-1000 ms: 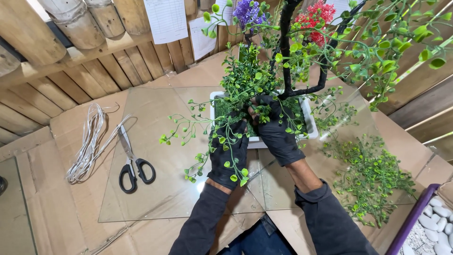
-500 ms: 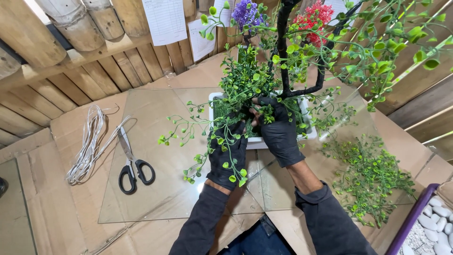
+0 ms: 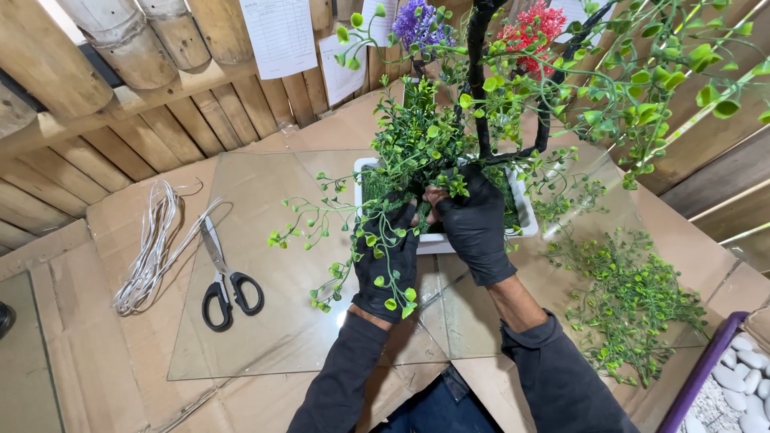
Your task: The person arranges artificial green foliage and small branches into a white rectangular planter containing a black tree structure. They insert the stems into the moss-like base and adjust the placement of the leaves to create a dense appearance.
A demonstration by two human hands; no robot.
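- Left hand (image 3: 387, 261), gloved, is curled round a leafy sprig (image 3: 321, 232) at the planter (image 3: 437, 240); the sprig's long axis trails out leftward over the glass (image 3: 265, 321).
- Right hand (image 3: 473, 220) is closed at the stem base; what it grips is hidden.
- Dark trunk (image 3: 479, 80) stands upright in the planter.

Two black-gloved hands, left hand (image 3: 387, 265) and right hand (image 3: 475, 224), grip green artificial sprigs (image 3: 417, 152) at a white rectangular planter (image 3: 437, 240) holding a dark-trunked artificial tree (image 3: 478, 80); scissors (image 3: 223, 273) and coiled white cord (image 3: 152, 244) lie to the left.
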